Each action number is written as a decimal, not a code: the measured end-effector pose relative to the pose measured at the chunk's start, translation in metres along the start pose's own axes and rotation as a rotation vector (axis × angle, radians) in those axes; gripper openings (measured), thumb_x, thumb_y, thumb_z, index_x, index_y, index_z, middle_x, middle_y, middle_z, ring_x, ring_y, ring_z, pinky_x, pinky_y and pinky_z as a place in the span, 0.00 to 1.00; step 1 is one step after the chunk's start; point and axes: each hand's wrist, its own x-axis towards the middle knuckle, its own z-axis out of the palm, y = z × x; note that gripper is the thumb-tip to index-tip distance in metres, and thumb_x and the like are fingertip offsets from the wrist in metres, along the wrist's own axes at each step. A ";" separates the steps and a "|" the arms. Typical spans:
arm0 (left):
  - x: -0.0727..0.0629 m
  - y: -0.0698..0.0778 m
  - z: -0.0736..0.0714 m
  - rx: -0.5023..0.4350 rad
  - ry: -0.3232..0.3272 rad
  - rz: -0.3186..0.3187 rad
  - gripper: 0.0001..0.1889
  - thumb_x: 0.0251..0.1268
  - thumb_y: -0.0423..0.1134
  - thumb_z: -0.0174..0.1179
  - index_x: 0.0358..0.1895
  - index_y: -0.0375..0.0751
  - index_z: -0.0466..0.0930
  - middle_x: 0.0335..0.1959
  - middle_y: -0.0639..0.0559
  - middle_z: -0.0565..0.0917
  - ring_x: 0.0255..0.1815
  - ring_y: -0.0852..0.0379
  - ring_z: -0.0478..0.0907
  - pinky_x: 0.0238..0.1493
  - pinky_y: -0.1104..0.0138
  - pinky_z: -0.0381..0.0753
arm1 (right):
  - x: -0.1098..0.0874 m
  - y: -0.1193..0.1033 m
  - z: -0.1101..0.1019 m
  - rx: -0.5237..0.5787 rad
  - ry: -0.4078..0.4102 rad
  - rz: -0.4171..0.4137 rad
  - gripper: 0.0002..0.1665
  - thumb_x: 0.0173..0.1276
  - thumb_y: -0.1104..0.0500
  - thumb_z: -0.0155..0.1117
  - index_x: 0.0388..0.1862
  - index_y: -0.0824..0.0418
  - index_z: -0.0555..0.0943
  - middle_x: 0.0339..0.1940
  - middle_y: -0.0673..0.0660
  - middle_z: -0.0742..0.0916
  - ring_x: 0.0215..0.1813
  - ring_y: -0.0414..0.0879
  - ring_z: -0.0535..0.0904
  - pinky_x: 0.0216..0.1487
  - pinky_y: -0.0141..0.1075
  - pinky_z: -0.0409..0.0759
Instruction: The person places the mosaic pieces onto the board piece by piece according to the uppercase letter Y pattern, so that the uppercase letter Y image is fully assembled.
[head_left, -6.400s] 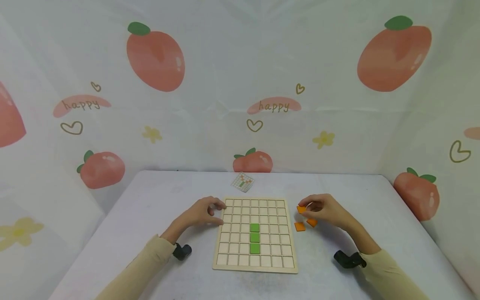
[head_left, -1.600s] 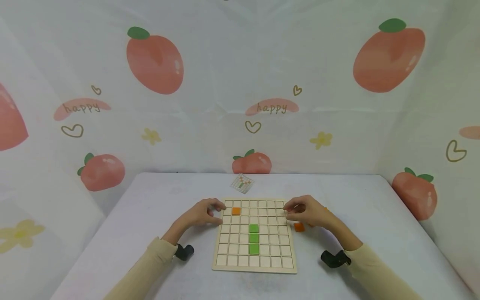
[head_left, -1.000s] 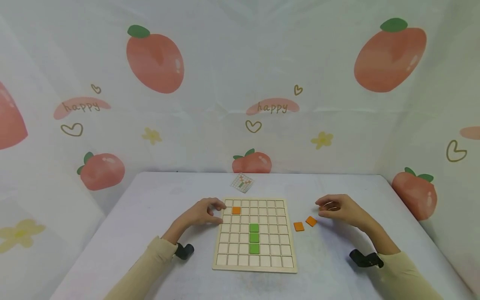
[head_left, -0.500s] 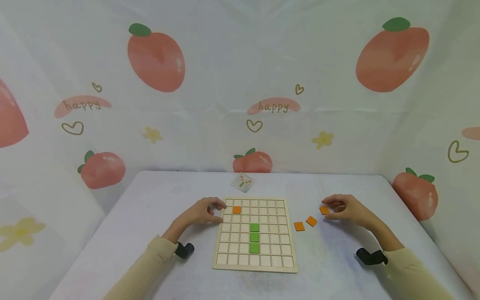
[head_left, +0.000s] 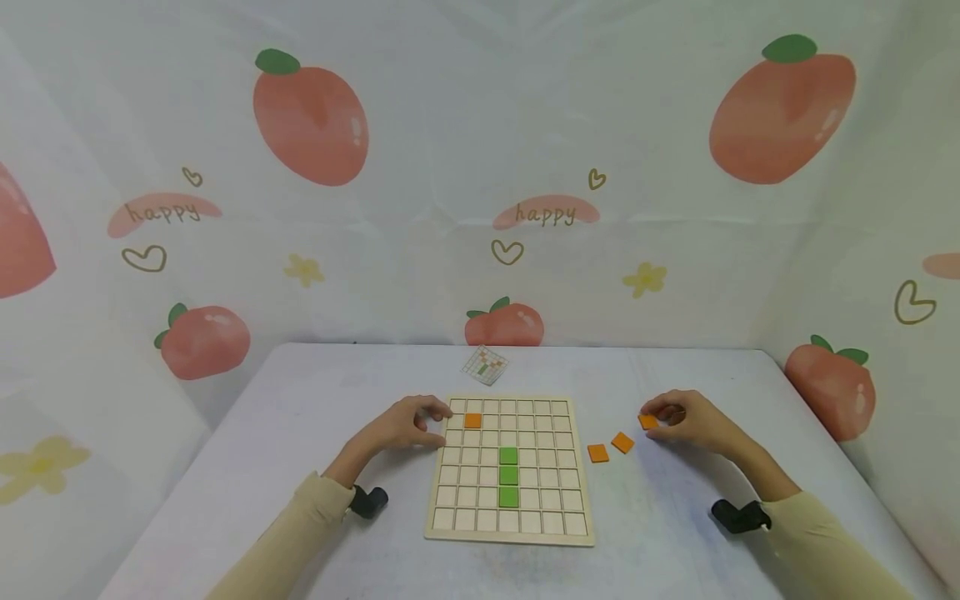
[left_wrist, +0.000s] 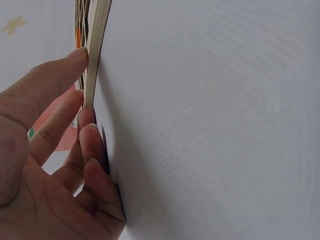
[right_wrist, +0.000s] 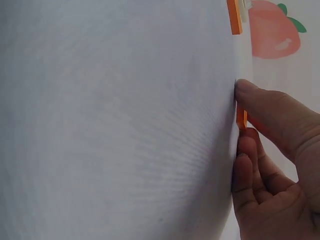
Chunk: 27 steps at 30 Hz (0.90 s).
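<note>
A pale wooden grid board [head_left: 510,540] lies on the table. Three green tiles [head_left: 508,476] form a column in it, and one orange tile [head_left: 472,421] occupies a cell near its upper left. My left hand [head_left: 401,422] rests at the board's left edge, thumb and fingers spread; the left wrist view shows fingertips against the board's side [left_wrist: 98,37]. Right of the board, my right hand [head_left: 686,417] pinches another orange tile [right_wrist: 242,117] between thumb and fingers, low at the tabletop. Two more orange tiles, one nearer the board [head_left: 597,453] and one beside it [head_left: 622,442], lie flat between.
Behind the board lies a small card [head_left: 485,365] printed with a coloured grid pattern. A white cloth backdrop [head_left: 420,275] with fruit prints hangs along the table's back edge. Each wrist wears a black camera, the right one [head_left: 740,517] close above the table.
An orange tile now sits in the board's upper left, where there was none 6.4 seconds ago. My right hand has moved rightward from the board and now pinches the farthest orange tile. The left hand stays put.
</note>
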 end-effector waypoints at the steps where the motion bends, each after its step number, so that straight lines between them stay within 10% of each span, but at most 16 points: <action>1: 0.000 0.000 0.000 0.000 -0.001 0.001 0.22 0.57 0.37 0.76 0.55 0.40 0.84 0.45 0.52 0.80 0.34 0.56 0.71 0.35 0.66 0.72 | 0.000 0.000 0.000 -0.002 -0.001 -0.008 0.19 0.58 0.64 0.80 0.48 0.67 0.86 0.42 0.53 0.87 0.40 0.46 0.79 0.43 0.33 0.79; 27: -0.001 0.004 0.000 0.007 0.006 -0.022 0.21 0.56 0.37 0.77 0.54 0.40 0.84 0.44 0.52 0.79 0.36 0.55 0.71 0.38 0.63 0.73 | -0.005 -0.007 0.003 0.083 0.009 0.046 0.15 0.64 0.62 0.76 0.47 0.67 0.85 0.39 0.54 0.86 0.38 0.46 0.79 0.40 0.31 0.79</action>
